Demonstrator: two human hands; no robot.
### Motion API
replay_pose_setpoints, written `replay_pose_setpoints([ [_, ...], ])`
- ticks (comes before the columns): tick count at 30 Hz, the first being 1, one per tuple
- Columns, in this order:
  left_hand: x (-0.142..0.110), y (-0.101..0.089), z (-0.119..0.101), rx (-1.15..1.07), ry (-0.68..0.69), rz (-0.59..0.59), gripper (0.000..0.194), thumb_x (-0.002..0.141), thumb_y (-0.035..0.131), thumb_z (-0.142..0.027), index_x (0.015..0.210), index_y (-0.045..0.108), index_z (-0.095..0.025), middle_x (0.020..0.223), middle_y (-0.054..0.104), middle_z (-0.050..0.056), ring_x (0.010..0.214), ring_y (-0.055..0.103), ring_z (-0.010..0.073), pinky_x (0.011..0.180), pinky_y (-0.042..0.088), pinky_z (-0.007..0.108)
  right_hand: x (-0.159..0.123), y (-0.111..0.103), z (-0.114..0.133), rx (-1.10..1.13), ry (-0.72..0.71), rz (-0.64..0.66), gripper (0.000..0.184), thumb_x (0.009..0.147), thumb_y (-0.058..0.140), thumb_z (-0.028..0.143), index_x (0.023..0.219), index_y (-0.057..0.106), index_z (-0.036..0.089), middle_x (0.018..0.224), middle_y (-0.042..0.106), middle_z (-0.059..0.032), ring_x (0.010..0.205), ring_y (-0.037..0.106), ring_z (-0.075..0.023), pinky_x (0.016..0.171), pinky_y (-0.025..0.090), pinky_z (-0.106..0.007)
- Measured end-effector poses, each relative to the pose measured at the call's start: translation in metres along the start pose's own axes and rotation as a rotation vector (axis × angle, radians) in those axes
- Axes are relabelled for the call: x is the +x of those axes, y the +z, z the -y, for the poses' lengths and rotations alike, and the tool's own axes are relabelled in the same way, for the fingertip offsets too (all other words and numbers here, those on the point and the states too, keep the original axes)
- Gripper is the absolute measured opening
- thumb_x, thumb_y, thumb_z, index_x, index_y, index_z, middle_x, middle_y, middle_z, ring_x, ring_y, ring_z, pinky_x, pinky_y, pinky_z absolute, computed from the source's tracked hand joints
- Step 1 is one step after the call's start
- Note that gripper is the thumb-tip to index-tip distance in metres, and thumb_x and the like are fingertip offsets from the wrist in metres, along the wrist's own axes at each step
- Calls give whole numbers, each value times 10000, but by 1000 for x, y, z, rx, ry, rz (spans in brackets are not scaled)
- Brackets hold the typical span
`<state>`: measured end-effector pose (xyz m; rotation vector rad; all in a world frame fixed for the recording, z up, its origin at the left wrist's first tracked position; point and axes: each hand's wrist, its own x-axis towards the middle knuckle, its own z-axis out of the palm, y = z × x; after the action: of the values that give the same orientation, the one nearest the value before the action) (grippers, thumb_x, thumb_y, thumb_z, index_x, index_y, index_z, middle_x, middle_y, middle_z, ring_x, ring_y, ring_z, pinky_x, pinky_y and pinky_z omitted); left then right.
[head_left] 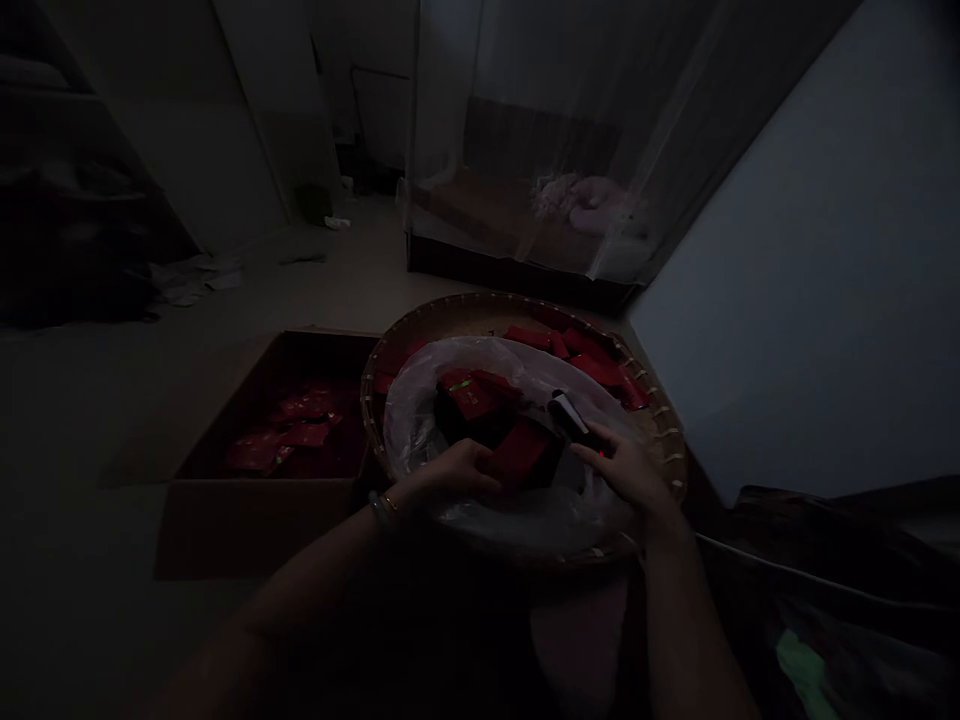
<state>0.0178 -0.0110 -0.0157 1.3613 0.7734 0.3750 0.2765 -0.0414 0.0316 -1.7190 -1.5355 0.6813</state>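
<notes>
A round woven tray (420, 325) rests on my lap in dim light. A clear plastic bag (420, 400) lies in it with a pile of red packets (480, 400) on top. My left hand (454, 470) grips a red packet (521, 455) at the pile's near edge, fingers closed round it. My right hand (622, 470) holds a small dark object with a pale face (568, 415), fingers wrapped round it, just right of the pile. More red packets (592, 360) lie along the tray's far right side.
A cardboard box (262, 500) with several red packets inside stands on the floor left of the tray. A netted bed frame (525, 220) stands behind. A pale wall (810, 300) rises at right. Dark cloth and a white cable (787, 570) lie at lower right.
</notes>
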Motion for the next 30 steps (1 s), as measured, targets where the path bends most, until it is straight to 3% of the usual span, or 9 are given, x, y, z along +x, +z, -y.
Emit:
replay_pose_setpoints([
  [5, 0, 1, 0, 1, 38, 0, 327, 597, 711, -215, 900, 703, -91, 712, 646, -1, 594, 541, 106, 565, 401, 190, -10, 16, 15, -93, -13, 176, 455, 696, 668, 406, 1093, 670, 183, 1068, 702, -82, 998, 639, -272, 879, 491, -394],
  [9, -1, 1, -2, -42, 16, 25, 323, 600, 709, -216, 898, 701, -93, 704, 639, -8, 585, 530, 98, 570, 398, 188, -11, 23, 20, -163, -15, 169, 413, 762, 599, 414, 1093, 670, 178, 1013, 718, -83, 900, 664, -263, 814, 510, -390],
  [15, -4, 2, -7, -34, -6, 15, 318, 583, 711, -206, 879, 701, -90, 693, 632, -11, 582, 525, 98, 581, 402, 195, -9, 17, 14, -118, -61, 197, 427, 740, 625, 429, 1098, 661, 199, 1067, 702, -65, 977, 642, -253, 866, 490, -378],
  [20, -6, 3, -11, -30, -27, 12, 297, 571, 700, -187, 849, 697, -83, 690, 628, -9, 581, 518, 97, 569, 389, 190, -11, 17, 17, -158, -28, 248, 442, 766, 583, 459, 1105, 660, 187, 925, 730, -60, 726, 654, -214, 684, 518, -345],
  [24, -7, 3, -13, 5, -16, 4, 304, 569, 684, -185, 854, 698, -81, 660, 612, -20, 563, 500, 92, 552, 373, 185, -10, 18, 16, -121, -64, 220, 431, 745, 612, 436, 1101, 661, 197, 1031, 711, -65, 880, 649, -236, 771, 506, -348],
  [30, -6, 1, -13, 18, -13, 15, 298, 562, 685, -198, 837, 696, -85, 657, 609, -21, 567, 501, 98, 546, 370, 189, -11, 16, 16, -96, -77, 232, 419, 750, 609, 435, 1094, 664, 203, 1014, 712, -55, 869, 653, -229, 777, 507, -341],
])
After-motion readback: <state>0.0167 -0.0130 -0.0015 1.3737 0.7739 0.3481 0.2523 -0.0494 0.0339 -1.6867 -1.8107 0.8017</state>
